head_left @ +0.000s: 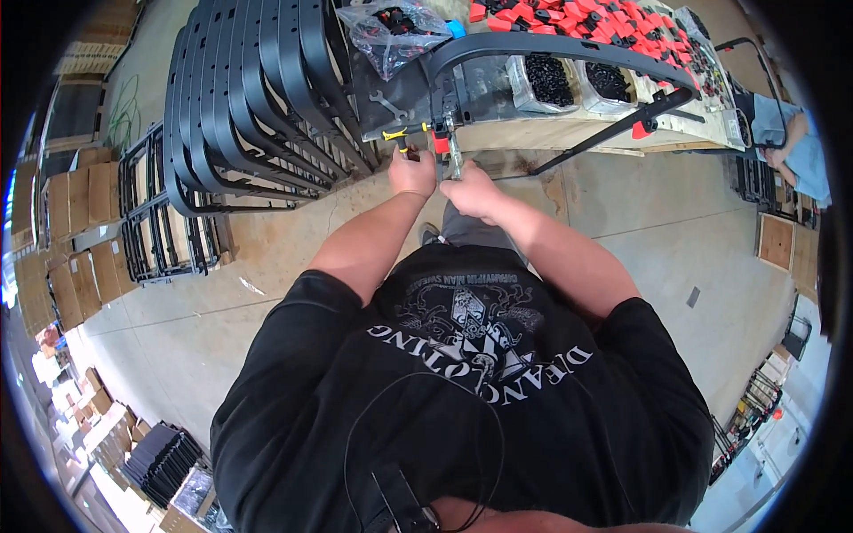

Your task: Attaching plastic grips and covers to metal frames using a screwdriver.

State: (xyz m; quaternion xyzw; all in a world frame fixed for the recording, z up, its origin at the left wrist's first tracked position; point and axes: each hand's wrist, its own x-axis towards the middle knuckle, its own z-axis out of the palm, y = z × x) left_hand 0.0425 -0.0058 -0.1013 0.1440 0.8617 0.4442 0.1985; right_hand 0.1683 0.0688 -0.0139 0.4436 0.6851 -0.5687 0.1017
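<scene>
My left hand point(413, 171) is closed round a small T-shaped tool point(400, 139) with a yellow-and-black top; its exact kind is unclear. Close beside it, my right hand point(471, 191) grips silver pliers point(456, 158), whose upper end points at the black frame. That curved black metal frame point(569, 44) lies across the workbench, its left end directly ahead of my hands. A red plastic piece point(441, 143) sits at this end, between the two tools. Whether the pliers touch the frame cannot be made out.
A wrench point(389, 105) and a clear bag of parts point(391, 35) lie on the bench. Two boxes of small black parts point(549, 82) stand under the frame, below a heap of red-and-black pieces point(586, 19). Stacked black frames point(240, 98) stand left; another person point(791, 147) is far right.
</scene>
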